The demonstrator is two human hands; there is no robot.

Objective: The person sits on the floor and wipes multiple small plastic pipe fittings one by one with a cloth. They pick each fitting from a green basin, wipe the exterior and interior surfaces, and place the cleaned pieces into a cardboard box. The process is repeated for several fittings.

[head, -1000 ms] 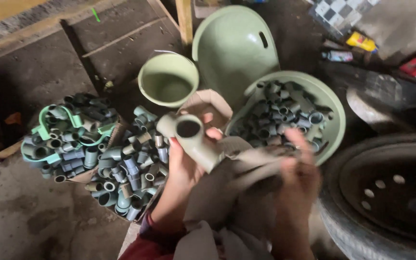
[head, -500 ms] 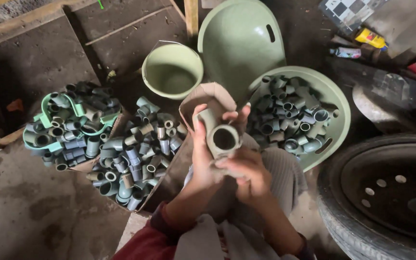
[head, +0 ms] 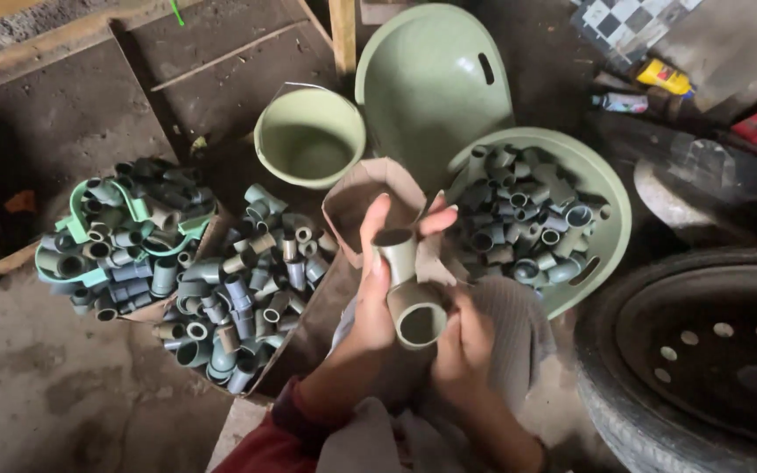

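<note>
Two hands of mine are wrapped around one grey-green pipe elbow (head: 406,285), held up in front of my lap. My left hand (head: 377,293) grips the fitting from its left side, thumb and fingers reaching up past the upper opening. My right hand (head: 469,337) closes on it from below and to the right, just under the lower opening, which faces up toward me. A grey cloth (head: 505,320) lies beneath my right hand, touching it.

Beyond my fingertips sits a small brown cardboard box (head: 370,194). To the right of my hands a pale green basin (head: 602,197) holds a heap of grey fittings. To the left, a pile of pipe fittings (head: 247,280) spills across a flattened carton, and farther left a green basket (head: 89,245) is full of more. A green bucket (head: 308,140) stands past the box, and a tyre (head: 694,350) lies at my far right.
</note>
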